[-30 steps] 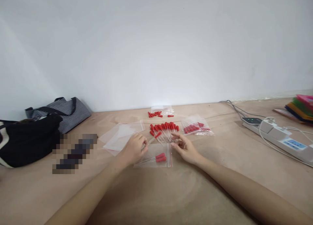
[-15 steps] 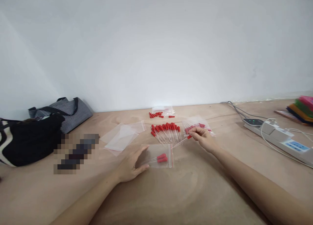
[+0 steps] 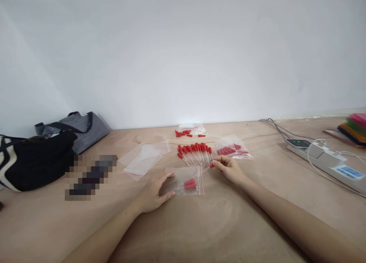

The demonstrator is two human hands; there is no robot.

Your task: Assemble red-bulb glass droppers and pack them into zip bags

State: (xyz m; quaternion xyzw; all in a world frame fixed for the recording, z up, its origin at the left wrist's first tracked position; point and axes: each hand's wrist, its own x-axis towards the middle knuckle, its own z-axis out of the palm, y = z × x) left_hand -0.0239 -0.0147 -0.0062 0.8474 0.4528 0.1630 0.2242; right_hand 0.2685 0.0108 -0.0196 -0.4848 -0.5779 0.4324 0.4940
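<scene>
A clear zip bag (image 3: pixel 183 175) lies flat in front of me with a few red-bulbed droppers (image 3: pixel 190 184) inside. My left hand (image 3: pixel 156 192) rests over the bag's left end, thumb and fingers spread apart at its edges. My right hand (image 3: pixel 227 167) pinches another dropper (image 3: pixel 212 166) by its red bulb. That dropper's clear stem points left, its tip at the red-striped mouth of the bag; whether the tip is inside I cannot tell. Just beyond, a fanned row of droppers (image 3: pixel 197 148) lies with bulbs facing away from me.
A filled zip bag (image 3: pixel 233 147) lies right of the row, flat zip bags (image 3: pixel 145 158) to the left. Loose red bulbs (image 3: pixel 183 133) and clear stems sit at the back. A power strip (image 3: pixel 328 160) with cables stands right; a black bag (image 3: pixel 40 163) and striped bag (image 3: pixel 91 131) stand left.
My right hand has moved left and slightly nearer, bringing the dropper's stem up to the bag's mouth. My left hand stays on the bag.
</scene>
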